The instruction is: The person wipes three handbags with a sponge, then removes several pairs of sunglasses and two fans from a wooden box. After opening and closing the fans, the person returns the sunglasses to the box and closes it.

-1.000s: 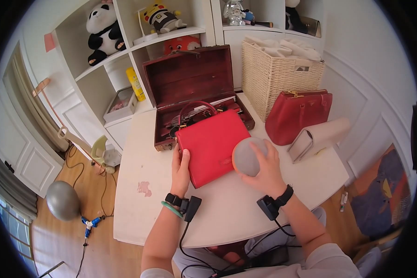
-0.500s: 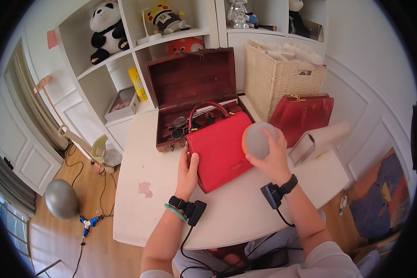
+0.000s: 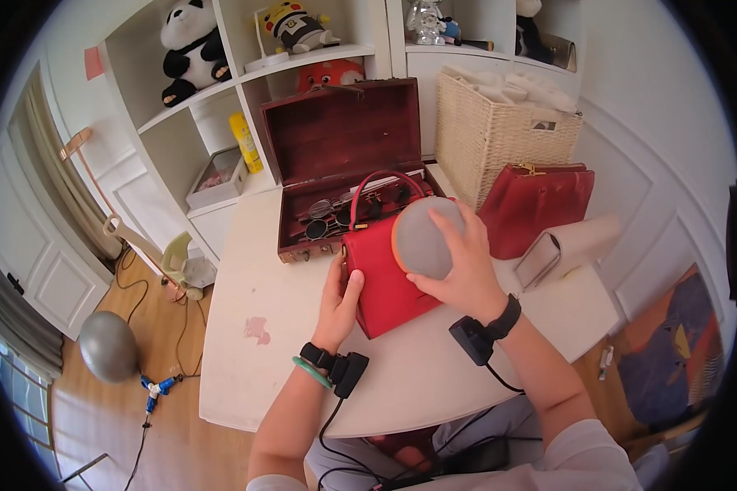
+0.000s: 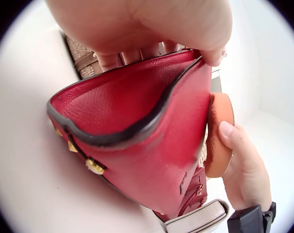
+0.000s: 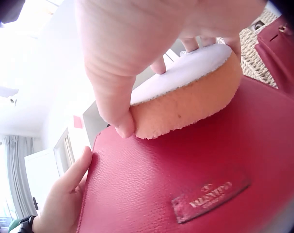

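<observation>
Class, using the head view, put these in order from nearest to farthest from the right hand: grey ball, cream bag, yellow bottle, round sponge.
1. Round sponge: held in the right hand.
2. Cream bag: on the table, to that hand's right.
3. Yellow bottle: up on the shelf, behind the table.
4. Grey ball: on the floor, far left.

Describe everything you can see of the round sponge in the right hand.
The round sponge is a thick disc: a pale grey backing, an orange side that looks like foam with a small dark spot, and a darker, reddish face turned to the red handbag. The right hand grips it, thumb at the rim, fingers over the backing. It is tilted along the bag's front and appears to touch it.
</observation>
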Demonstrator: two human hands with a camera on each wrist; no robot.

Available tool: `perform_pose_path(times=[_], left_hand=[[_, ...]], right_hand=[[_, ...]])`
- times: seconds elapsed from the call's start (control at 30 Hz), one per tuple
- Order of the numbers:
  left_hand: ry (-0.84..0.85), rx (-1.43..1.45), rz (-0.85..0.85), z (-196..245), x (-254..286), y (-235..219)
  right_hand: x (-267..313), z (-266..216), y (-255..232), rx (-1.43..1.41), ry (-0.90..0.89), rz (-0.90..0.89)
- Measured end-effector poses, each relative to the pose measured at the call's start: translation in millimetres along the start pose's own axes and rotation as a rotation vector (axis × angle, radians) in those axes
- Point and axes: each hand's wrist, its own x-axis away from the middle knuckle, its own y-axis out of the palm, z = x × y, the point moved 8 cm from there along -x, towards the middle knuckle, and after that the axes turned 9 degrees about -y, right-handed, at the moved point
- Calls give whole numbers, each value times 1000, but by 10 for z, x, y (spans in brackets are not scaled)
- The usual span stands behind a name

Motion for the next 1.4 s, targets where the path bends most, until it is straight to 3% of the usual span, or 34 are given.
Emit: perform_pose_path(times=[0.27, 0.33, 0.43, 0.57, 0.77, 0.83, 0.9, 0.97, 1.07, 1.4], left_hand=[[-77, 64, -24, -195, -58, -93], [47, 61, -36, -59, -24, -47], [-59, 37, -64, -179, -63, -69], [10, -17, -11, -99, -61, -64], [-28, 74, -100, -175, -74, -36], [43, -64, -55, -107, -68, -49], [6, -60, -42, -109, -66, -57], [-28, -59, -33, -132, -77, -73], [-8, -42, -28, -178, -97, -108], [-45, -8, -13, -258, -131, -159]], right_hand=[[-11, -561, 188, -61, -191, -22], [6, -651, 227, -90, -250, -53], [-9, -538, 164, -68, -177, -19], [47, -388, 105, -28, -98, 60], [349, -579, 315, -176, -325, -169], [347, -441, 268, -148, -285, -168], [332, -216, 150, -90, -122, -12], [363, -262, 143, -74, -133, -20], [506, -582, 354, -120, -367, -259], [715, -401, 302, -145, -373, -343]])
